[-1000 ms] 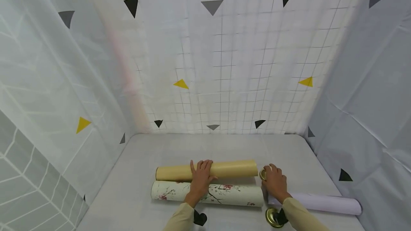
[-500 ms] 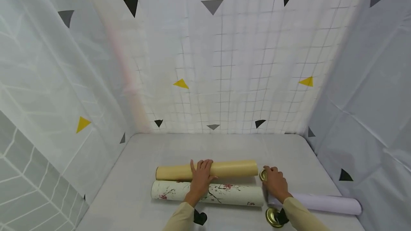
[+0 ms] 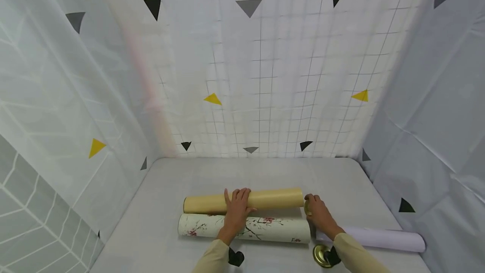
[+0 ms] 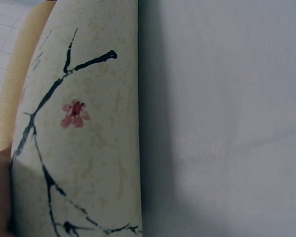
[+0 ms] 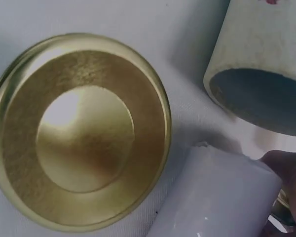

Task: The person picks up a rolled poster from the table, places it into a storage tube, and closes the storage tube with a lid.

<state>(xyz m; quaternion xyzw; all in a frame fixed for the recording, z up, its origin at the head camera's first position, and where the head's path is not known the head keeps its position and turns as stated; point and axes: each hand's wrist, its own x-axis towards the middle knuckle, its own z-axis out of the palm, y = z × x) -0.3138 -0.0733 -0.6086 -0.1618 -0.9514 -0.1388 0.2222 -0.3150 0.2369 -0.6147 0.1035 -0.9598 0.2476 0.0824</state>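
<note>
A yellow cardboard tube (image 3: 276, 198) lies crosswise on the white table. My left hand (image 3: 236, 212) holds it near the middle, with the fingers over its top and the thumb on the near side. At the tube's right end, my right hand (image 3: 320, 214) pinches a small round gold lid (image 3: 307, 208) by its edge. The lid stands close to the tube's end; whether it touches cannot be told. Directly in front of the yellow tube lies a white tube (image 3: 280, 231) printed with branches and red blossoms. Its right end is open and hollow in the right wrist view.
A pale lilac tube (image 3: 390, 239) lies at the right, partly under the right forearm. A second gold lid (image 5: 84, 133) lies flat on the table near the right wrist. Sheeting with triangles (image 3: 250, 75) hangs behind and along both sides of the table (image 3: 212, 172).
My right hand has moved slightly left, bringing the gold lid up to the yellow tube's right end. The left hand and the tubes keep their places.
</note>
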